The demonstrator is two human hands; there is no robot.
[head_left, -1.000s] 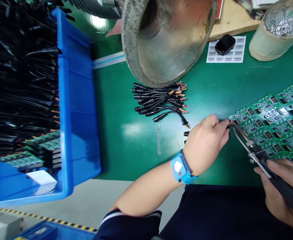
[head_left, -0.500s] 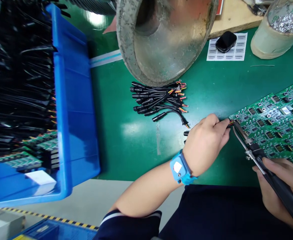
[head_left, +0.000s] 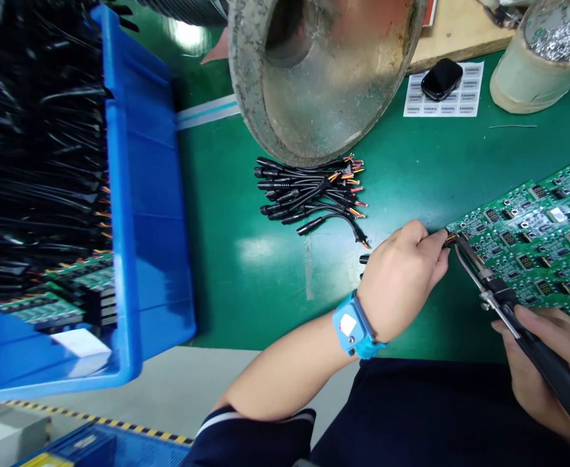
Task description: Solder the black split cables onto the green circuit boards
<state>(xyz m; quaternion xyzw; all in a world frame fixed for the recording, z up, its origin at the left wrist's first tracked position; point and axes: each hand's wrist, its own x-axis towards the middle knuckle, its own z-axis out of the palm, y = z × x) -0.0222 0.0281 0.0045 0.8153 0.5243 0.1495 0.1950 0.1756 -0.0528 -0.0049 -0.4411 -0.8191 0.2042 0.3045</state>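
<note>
Head view is showing a blue plastic bin (head_left: 143, 214) crowding the green mat (head_left: 246, 272) at left, a dull metal funnel (head_left: 323, 71) overhanging the black cable bundle (head_left: 308, 198), bare mat lying between. The left hand (head_left: 401, 275) is pinching wire ends against the circuit board (head_left: 532, 237) corner; the right hand (head_left: 552, 370) is gripping a soldering iron (head_left: 508, 311), tip touching there.

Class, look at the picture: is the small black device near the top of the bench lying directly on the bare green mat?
No: the small black device lies on a white sheet of printed labels, which itself rests on the green mat.
</note>
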